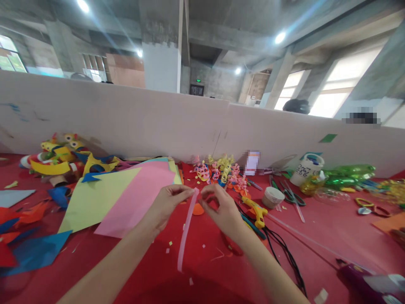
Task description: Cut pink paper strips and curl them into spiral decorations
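A: Grip?

B: The left hand is pinching a pink strip by its top end, frame centre, thumb meeting finger. The right hand is hovering half spread just beside it; whether it is touching, I cannot tell.

A: Room?

B: The strip's lower end is hanging toward open red counter at lower centre, paper scraps dotting it. Left of centre, a pink sheet is bordering the left hand; right of centre, a yellow glue gun is flanking the right hand.
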`<state>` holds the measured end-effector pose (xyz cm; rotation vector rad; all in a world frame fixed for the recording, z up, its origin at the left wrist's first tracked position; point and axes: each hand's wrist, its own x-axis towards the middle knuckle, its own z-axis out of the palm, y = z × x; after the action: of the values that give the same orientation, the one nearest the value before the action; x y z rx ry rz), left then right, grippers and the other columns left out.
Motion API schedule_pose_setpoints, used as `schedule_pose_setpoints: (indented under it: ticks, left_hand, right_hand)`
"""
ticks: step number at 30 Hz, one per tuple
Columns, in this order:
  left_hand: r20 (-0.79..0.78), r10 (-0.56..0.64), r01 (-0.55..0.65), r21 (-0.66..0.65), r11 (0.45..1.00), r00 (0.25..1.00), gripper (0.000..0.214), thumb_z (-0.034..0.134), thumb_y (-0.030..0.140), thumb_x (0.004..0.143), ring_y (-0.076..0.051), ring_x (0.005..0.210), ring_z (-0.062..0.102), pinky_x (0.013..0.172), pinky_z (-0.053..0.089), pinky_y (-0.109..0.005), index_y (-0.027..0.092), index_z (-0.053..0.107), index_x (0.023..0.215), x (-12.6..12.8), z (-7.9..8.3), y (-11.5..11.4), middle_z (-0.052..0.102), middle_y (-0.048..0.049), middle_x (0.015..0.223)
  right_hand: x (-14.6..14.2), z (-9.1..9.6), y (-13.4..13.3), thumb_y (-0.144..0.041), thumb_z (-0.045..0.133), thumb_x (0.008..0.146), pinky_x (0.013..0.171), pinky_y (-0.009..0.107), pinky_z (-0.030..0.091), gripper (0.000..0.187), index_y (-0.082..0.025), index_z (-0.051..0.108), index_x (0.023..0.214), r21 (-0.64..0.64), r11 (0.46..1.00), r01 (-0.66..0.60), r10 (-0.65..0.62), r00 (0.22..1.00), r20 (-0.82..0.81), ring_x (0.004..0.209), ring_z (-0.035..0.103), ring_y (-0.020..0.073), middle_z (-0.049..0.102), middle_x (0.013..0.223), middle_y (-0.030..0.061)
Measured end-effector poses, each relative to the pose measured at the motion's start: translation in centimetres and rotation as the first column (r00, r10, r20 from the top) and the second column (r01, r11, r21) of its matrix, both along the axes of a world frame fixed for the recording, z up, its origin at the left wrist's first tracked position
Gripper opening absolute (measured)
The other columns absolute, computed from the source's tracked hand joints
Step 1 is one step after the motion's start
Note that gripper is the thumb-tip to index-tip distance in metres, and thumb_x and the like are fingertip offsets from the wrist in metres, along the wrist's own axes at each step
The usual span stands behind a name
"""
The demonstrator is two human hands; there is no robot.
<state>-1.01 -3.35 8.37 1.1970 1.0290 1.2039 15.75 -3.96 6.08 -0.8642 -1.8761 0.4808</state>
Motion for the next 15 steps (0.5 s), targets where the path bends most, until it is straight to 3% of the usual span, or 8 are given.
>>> schedule_pose_setpoints:
  ticks: [3, 7, 10, 15]
  left_hand:
    - [-0.026, -0.013, 0.014, 0.018, 1.0, 1.0, 0.017, 0.072, 0.032, 0.062, -0.015, 0.067, 0.057, 0.068, 0.042, -0.027, 0.015, 0.071, 0.065, 0.0, -0.2, 0.1, 0.067, -0.0039, 0.066]
    - [-0.061, -0.038, 0.04, 0.032, 0.999, 0.997, 0.015, 0.071, 0.031, 0.063, -0.014, 0.065, 0.055, 0.068, 0.042, -0.026, 0.016, 0.071, 0.065, 0.2, -0.2, -0.2, 0.066, -0.0023, 0.064]
    - [-0.1, -0.035, 0.041, 0.052, 0.998, 0.994, 0.015, 0.07, 0.032, 0.063, -0.014, 0.065, 0.054, 0.067, 0.041, -0.026, 0.017, 0.069, 0.064, 0.4, 0.2, -0.5, 0.065, -0.0012, 0.064]
    - [-0.223, -0.057, 0.091, 0.144, 0.985, 0.973, 0.015, 0.065, 0.031, 0.067, -0.015, 0.069, 0.054, 0.069, 0.041, -0.027, 0.017, 0.067, 0.066, 0.2, 0.7, -0.8, 0.063, -0.0009, 0.067]
  right_hand:
    - [0.1, -0.1, -0.1, -0.018, 0.055, 0.082, 0.073, 0.03, 0.048, 0.019, -0.026, 0.062, 0.099, 0.21, 0.977, 0.017, -0.049, 0.988, 0.148, 0.085, 0.056, 0.0174, 0.056, 0.094, 0.0062]
    - [0.2, 0.0, -0.4, -0.02, 0.054, 0.084, 0.072, 0.031, 0.047, 0.017, -0.027, 0.065, 0.095, 0.287, 0.957, 0.053, -0.093, 0.988, 0.127, 0.08, 0.056, 0.0173, 0.056, 0.085, 0.0052]
    - [0.1, 0.5, -0.5, -0.018, 0.055, 0.082, 0.069, 0.03, 0.048, 0.015, -0.026, 0.066, 0.09, 0.234, 0.971, 0.051, -0.057, 0.998, 0.018, 0.077, 0.056, 0.0166, 0.056, 0.084, 0.0045]
    - [-0.3, 0.9, -0.5, -0.015, 0.059, 0.077, 0.067, 0.027, 0.05, 0.012, -0.024, 0.065, 0.084, 0.035, 0.999, -0.035, 0.041, 0.978, -0.206, 0.078, 0.056, 0.0147, 0.054, 0.089, 0.0037]
